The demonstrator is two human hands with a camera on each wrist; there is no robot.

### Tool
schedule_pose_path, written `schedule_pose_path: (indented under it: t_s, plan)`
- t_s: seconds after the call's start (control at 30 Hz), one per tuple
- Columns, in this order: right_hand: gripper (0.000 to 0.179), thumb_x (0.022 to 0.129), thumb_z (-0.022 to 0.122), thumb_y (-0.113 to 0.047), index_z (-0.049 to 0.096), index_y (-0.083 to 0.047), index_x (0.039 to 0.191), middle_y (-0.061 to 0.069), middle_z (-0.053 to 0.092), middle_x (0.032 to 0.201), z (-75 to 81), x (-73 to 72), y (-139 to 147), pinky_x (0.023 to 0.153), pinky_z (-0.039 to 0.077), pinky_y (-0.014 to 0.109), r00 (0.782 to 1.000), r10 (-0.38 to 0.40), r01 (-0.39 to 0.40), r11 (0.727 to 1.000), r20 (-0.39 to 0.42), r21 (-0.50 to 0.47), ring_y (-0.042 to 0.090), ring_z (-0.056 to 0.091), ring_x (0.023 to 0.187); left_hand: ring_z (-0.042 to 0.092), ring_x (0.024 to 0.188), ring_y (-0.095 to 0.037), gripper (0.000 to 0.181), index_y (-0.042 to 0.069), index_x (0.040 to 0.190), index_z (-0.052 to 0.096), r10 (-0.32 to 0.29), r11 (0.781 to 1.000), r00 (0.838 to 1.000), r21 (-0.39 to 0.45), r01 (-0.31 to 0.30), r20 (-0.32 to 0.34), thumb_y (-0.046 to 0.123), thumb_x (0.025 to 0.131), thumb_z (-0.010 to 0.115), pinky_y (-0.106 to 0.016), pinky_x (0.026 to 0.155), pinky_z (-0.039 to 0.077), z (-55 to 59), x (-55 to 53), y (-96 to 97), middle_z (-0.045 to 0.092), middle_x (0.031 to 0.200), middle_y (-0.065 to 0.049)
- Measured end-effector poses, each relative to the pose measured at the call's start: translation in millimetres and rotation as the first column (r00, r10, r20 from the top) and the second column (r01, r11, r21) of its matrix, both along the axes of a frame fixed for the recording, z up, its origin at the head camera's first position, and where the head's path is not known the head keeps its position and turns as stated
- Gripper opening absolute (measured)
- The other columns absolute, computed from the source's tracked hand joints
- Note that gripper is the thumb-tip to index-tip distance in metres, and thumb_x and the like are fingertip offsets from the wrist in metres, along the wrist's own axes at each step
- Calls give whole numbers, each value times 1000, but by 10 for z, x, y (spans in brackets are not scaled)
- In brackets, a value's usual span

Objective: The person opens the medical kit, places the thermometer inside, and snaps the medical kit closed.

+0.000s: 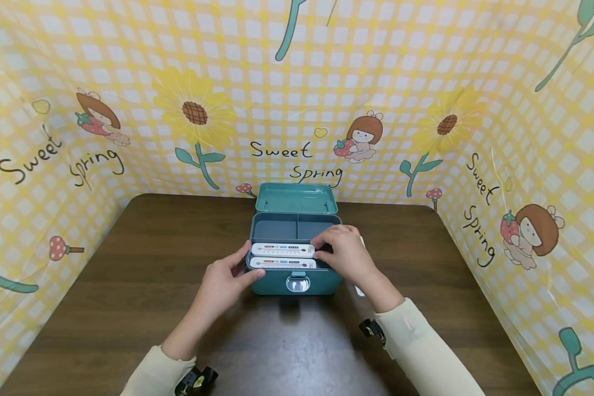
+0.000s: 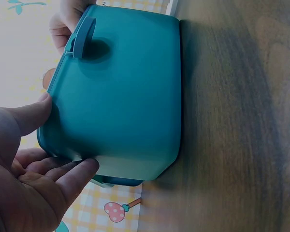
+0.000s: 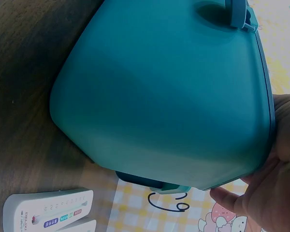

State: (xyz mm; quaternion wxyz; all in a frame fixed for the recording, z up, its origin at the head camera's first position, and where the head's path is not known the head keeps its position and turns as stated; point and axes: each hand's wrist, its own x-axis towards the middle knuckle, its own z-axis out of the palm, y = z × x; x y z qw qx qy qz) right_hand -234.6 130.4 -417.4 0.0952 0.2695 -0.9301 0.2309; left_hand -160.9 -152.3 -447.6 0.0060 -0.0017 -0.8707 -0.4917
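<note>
A teal storage box [image 1: 297, 283] stands on the table with its lid [image 1: 297, 198] raised at the back. Inside lie two white thermometers [image 1: 282, 263], one behind the other, in front of a grey-blue divided tray [image 1: 276, 228]. My left hand [image 1: 227, 275] holds the box's front left corner, thumb on the front rim and fingers along the side. With thumb and fingers, my right hand [image 1: 346, 253] pinches the right end of the rear thermometer [image 1: 282, 250]. The right wrist view shows that hand [image 3: 275, 188] at the box's rim, its fingertips partly hidden.
More white thermometers [image 3: 48, 212] lie on the table right of the box, mostly hidden by my right arm in the head view. A clear latch [image 1: 298, 283] sits on the box front. Patterned yellow cloth [image 1: 277, 110] surrounds the brown table [image 1: 178, 231] at back and sides.
</note>
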Motion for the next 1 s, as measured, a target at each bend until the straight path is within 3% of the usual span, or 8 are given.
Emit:
schedule_pose_path:
  t_s: [0.3, 0.53, 1.0]
  plan:
    - [19, 89, 82, -18, 80, -18, 108, -5, 76, 109, 9, 10, 88, 114, 32, 51, 998, 54, -54, 999, 44, -4, 19, 61, 117, 56, 135, -21, 82, 20, 156, 43, -4, 1000, 1000, 8, 4, 1, 42, 87, 81, -39, 101, 52, -10, -9, 7, 47, 157, -8]
    - [21, 91, 81, -20, 78, -18, 112, -3, 74, 114, -6, 15, 213, 112, 37, 52, 994, 108, -107, 994, 21, -31, 20, 60, 119, 56, 136, -22, 83, 20, 157, 42, -5, 1000, 1000, 5, 5, 10, 44, 87, 81, -39, 101, 52, -21, -12, 3, 46, 158, -8]
    - [27, 88, 82, -20, 77, -13, 113, 3, 71, 116, 11, 146, 526, 107, 41, 56, 997, 39, -51, 978, -66, -203, 25, 59, 117, 56, 136, -22, 83, 20, 156, 43, -7, 1000, 1000, 16, 7, 2, 43, 87, 81, -37, 101, 53, -31, -5, -4, 46, 158, -6]
